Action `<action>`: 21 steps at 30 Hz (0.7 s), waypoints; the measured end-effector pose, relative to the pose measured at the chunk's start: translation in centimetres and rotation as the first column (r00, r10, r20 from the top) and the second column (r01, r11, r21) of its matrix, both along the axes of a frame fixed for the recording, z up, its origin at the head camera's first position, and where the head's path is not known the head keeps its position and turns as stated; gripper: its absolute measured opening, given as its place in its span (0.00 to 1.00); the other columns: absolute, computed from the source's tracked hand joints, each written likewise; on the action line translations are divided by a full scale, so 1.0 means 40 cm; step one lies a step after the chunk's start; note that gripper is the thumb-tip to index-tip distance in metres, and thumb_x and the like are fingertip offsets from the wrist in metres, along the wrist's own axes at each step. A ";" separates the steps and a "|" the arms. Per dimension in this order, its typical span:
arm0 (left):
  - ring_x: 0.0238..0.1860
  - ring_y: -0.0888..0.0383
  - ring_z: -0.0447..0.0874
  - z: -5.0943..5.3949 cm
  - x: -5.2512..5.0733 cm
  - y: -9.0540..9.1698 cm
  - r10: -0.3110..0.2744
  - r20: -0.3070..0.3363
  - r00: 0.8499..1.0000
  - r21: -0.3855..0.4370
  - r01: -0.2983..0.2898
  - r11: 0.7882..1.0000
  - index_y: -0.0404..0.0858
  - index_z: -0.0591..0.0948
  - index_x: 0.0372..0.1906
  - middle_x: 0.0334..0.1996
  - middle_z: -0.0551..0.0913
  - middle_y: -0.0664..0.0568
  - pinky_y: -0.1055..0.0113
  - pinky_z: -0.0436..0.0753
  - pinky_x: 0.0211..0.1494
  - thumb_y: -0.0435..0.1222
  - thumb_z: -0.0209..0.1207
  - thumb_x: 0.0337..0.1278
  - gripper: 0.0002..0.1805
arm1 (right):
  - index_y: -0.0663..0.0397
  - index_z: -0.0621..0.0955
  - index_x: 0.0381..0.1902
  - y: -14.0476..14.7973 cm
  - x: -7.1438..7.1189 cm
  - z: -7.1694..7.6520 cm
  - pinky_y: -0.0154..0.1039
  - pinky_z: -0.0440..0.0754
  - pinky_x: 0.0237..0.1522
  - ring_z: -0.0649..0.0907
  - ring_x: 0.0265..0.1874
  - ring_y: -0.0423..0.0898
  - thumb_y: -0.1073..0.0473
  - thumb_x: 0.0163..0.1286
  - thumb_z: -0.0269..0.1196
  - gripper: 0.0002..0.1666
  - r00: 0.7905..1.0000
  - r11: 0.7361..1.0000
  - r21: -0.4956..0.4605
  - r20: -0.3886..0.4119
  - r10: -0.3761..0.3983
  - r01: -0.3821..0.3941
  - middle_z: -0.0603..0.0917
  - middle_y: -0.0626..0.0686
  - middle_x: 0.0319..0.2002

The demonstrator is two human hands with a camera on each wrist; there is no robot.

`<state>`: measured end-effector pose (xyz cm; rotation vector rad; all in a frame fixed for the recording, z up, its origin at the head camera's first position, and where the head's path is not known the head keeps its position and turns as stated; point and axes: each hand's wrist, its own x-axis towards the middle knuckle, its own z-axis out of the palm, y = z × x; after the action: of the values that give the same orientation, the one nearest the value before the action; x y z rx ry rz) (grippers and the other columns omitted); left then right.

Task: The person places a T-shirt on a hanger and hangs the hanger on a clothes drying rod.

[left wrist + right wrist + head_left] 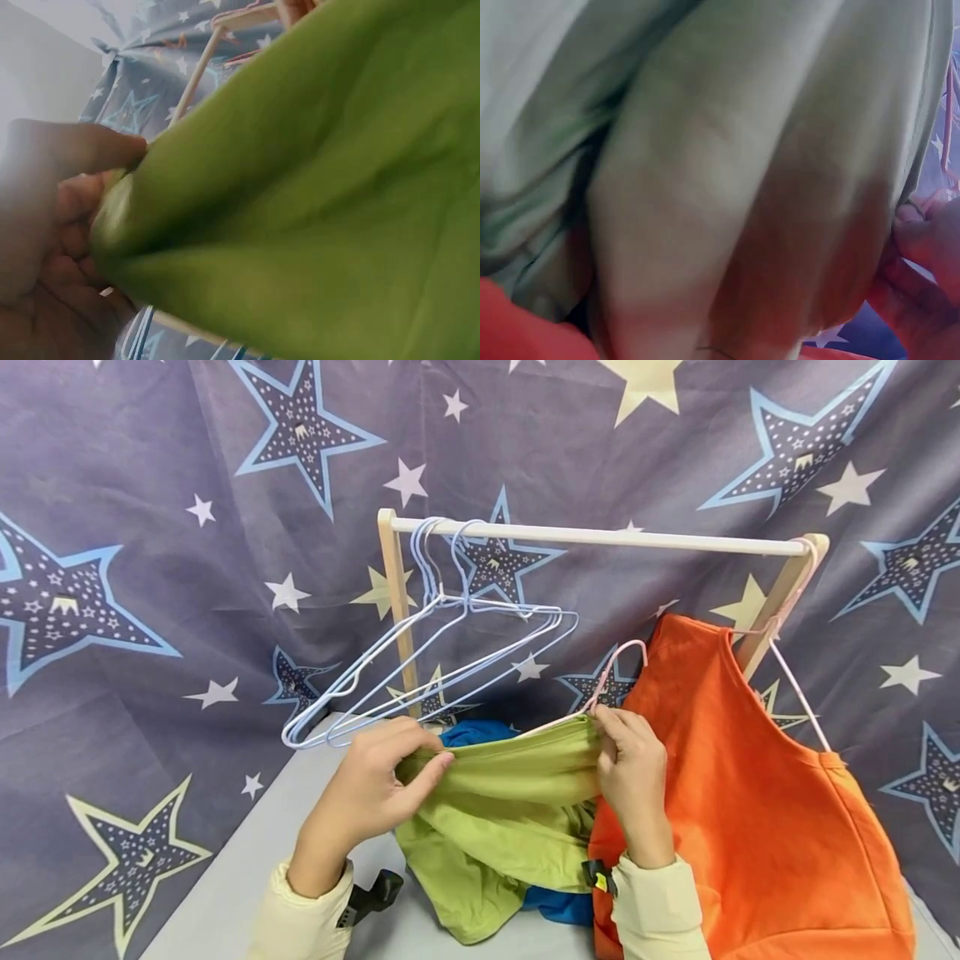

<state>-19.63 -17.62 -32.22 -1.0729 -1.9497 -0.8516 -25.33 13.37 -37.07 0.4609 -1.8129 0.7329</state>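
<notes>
Starry cloth (570, 452) backs a pale grey table (249, 868); both hands (378, 781) (633, 768) pinch the green garment (510, 827).

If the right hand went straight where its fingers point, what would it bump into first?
Likely the pink hanger by the green garment: its neck rises just beyond the right hand, though they may touch; depth is unclear.

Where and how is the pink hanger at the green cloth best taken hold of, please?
Probably by its hook, coming from above: the curve stands up clear of the green cloth, uncovered by either hand, while the cloth hides much of the rest.
</notes>
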 end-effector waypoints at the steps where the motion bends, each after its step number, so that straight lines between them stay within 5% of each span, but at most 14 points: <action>1: 0.27 0.65 0.72 -0.003 -0.002 0.004 0.010 0.024 1.000 -0.018 -0.010 1.000 0.45 0.85 0.34 0.28 0.80 0.60 0.74 0.71 0.33 0.33 0.67 0.61 0.03 | 0.62 0.90 0.41 -0.001 0.001 0.001 0.50 0.82 0.42 0.85 0.37 0.57 0.84 0.55 0.56 0.24 1.000 1.000 0.004 -0.005 0.014 -0.014 0.88 0.57 0.36; 7: 0.42 0.57 0.80 -0.011 -0.006 0.016 0.165 0.091 0.982 -0.099 -0.156 0.983 0.41 0.86 0.42 0.39 0.83 0.55 0.61 0.81 0.47 0.36 0.70 0.61 0.07 | 0.59 0.90 0.41 -0.002 0.005 0.002 0.48 0.82 0.41 0.85 0.35 0.56 0.82 0.57 0.57 0.23 1.000 1.000 -0.006 -0.003 0.006 -0.006 0.88 0.56 0.35; 12: 0.43 0.57 0.83 0.004 0.025 -0.002 0.328 0.221 0.919 -0.122 -0.308 0.944 0.37 0.85 0.54 0.43 0.86 0.51 0.58 0.82 0.47 0.42 0.70 0.62 0.19 | 0.59 0.90 0.39 0.005 0.005 0.002 0.48 0.81 0.40 0.85 0.33 0.57 0.81 0.59 0.62 0.18 1.000 0.998 -0.060 0.004 -0.031 0.031 0.89 0.56 0.34; 18: 0.35 0.66 0.84 0.018 0.046 -0.012 0.315 0.481 0.818 -0.151 -0.277 0.949 0.41 0.88 0.50 0.38 0.89 0.58 0.64 0.83 0.41 0.42 0.64 0.70 0.12 | 0.60 0.90 0.39 0.013 0.001 0.002 0.43 0.79 0.43 0.85 0.34 0.57 0.78 0.62 0.66 0.13 1.000 0.996 -0.086 0.001 -0.013 0.013 0.88 0.58 0.34; 21: 0.35 0.66 0.83 0.016 0.043 -0.008 0.307 0.487 0.818 -0.127 -0.281 0.951 0.42 0.89 0.47 0.37 0.89 0.59 0.65 0.82 0.41 0.38 0.65 0.68 0.08 | 0.60 0.90 0.38 0.012 0.000 0.002 0.42 0.79 0.42 0.85 0.34 0.56 0.77 0.63 0.66 0.12 1.000 0.996 -0.091 -0.004 -0.009 0.009 0.88 0.58 0.34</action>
<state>-17.91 -17.95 -31.58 -0.5726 -2.5017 -0.9775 -25.32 13.87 -36.97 0.3936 -1.7687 0.8038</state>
